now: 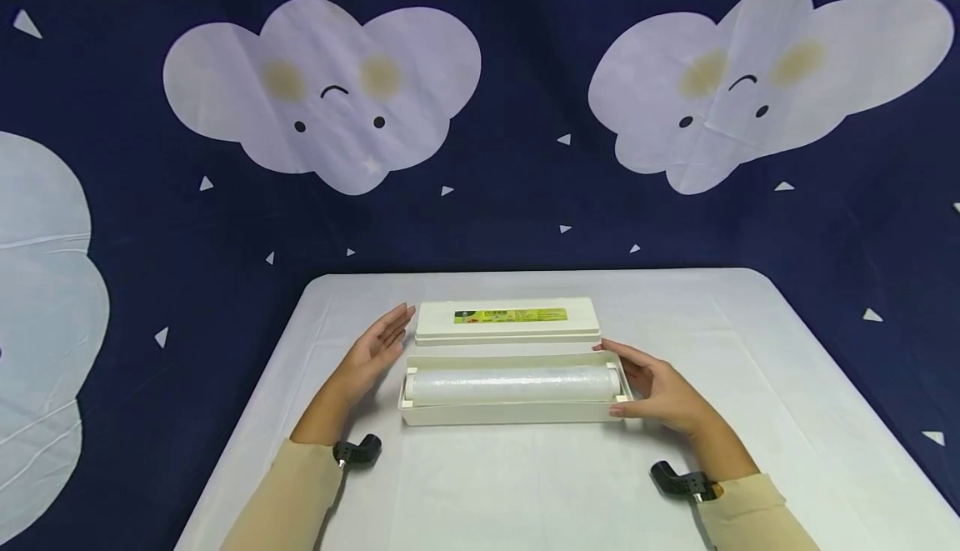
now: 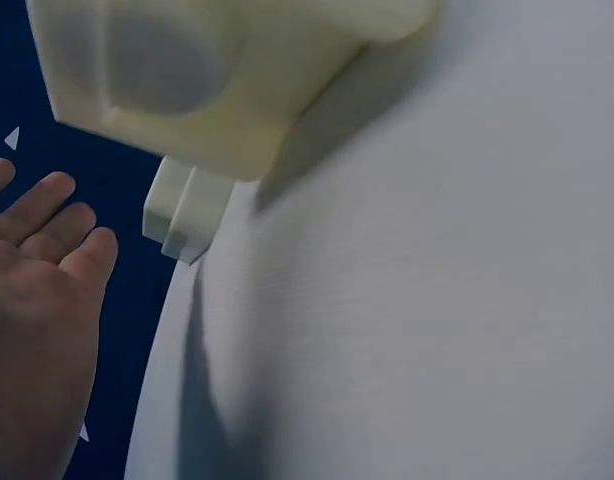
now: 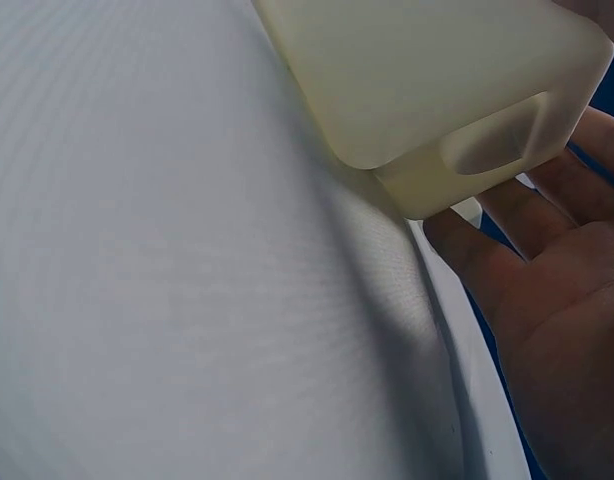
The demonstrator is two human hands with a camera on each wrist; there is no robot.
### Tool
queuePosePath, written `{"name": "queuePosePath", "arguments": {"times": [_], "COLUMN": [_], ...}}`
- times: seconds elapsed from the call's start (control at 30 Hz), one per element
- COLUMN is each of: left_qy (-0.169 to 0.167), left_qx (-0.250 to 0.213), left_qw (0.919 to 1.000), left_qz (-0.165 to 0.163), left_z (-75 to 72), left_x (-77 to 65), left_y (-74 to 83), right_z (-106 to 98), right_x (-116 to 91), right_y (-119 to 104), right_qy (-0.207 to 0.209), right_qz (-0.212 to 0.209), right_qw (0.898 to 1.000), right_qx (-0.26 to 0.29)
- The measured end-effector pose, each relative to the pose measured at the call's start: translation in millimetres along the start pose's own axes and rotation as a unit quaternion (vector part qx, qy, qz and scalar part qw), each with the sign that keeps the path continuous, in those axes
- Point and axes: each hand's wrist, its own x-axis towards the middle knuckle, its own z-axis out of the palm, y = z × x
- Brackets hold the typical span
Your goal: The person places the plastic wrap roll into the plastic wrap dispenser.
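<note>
A long white cling film box [image 1: 510,414] stands without its lid on the table, a roll of cling film [image 1: 517,384] lying lengthwise inside. Just behind it is the white lid [image 1: 506,333] with a green and yellow label. My right hand [image 1: 663,393] holds the box's right end, thumb at the front corner and index finger at the back corner near the lid. In the right wrist view, other fingers [image 3: 557,200] lie beside the end wall, which has an oval recess. My left hand [image 1: 371,355], fingers extended, is left of the lid and box, apart from both.
A white cloth covers the table [image 1: 525,493]. Behind and beside it hangs a dark blue sheet [image 1: 517,226] printed with clouds and small triangles. Black cameras [image 1: 360,449] are strapped on both wrists, below beige sleeves.
</note>
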Motion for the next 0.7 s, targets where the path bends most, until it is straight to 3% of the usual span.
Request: {"name": "queuePosePath", "arguments": {"times": [0.3, 0.53, 0.7], "left_qy": [0.032, 0.05, 0.052], "left_qx": [0.119, 0.173, 0.222], "left_qw": [0.9912, 0.9802, 0.9635], "left_qz": [-0.048, -0.082, -0.14], "left_z": [-15.0, -22.3, -22.5], "left_x": [40.5, 52.8, 56.9], "left_y": [8.3, -1.5, -10.5], "right_z": [0, 0, -1], "right_x": [0, 2, 0], "right_y": [0, 2, 2], "right_qy": [0.001, -0.005, -0.001], "right_qz": [0.005, -0.008, 0.002], "right_qw": [1.0, 1.0, 1.0], "right_qx": [0.002, 0.007, 0.007]}}
